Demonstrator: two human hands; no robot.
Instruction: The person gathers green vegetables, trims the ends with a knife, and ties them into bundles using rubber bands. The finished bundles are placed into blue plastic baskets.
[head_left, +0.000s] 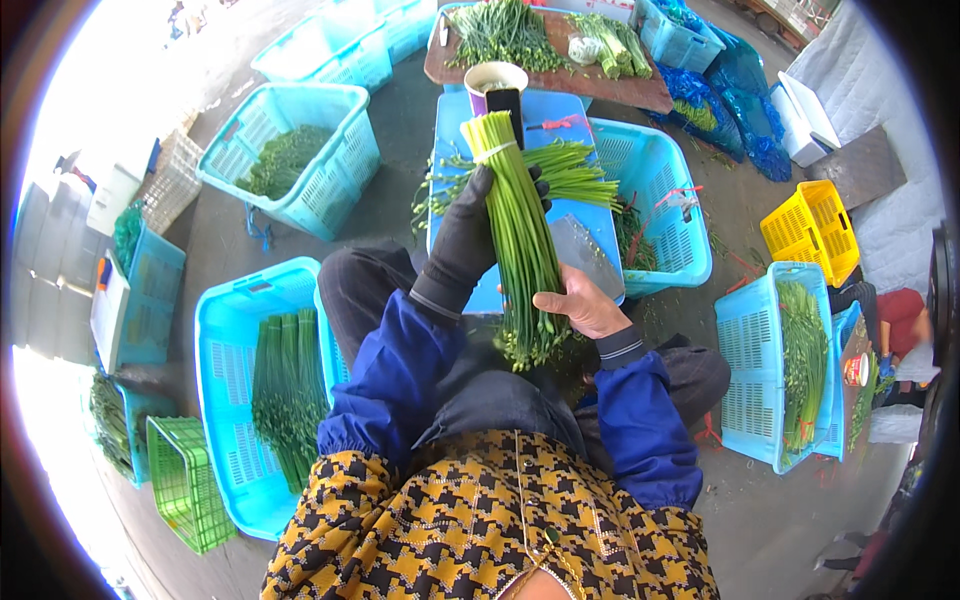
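A thick bundle of green flowering chive stems (517, 217) is held upright before me, cut ends away from me and buds towards my lap. A pale band ties it near the cut ends. My left hand (469, 225), in a dark glove, wraps around its upper part. My bare right hand (585, 300) grips the lower part near the buds. Behind the bundle, loose stems (577, 176) lie across a small blue table (450, 289). A flat metal blade (585, 251) rests there too. A paper tub (495, 75) and a dark upright object (506, 105) stand at the far end.
At my left, a blue plastic crate (240, 480) holds tied bundles. Another crate (322, 202) stands farther left; one (667, 281) is right of the table. A brown board (630, 90) beyond bears more stems. On the right are a yellow crate (810, 225), a stem-filled crate (750, 360) and a person (900, 322).
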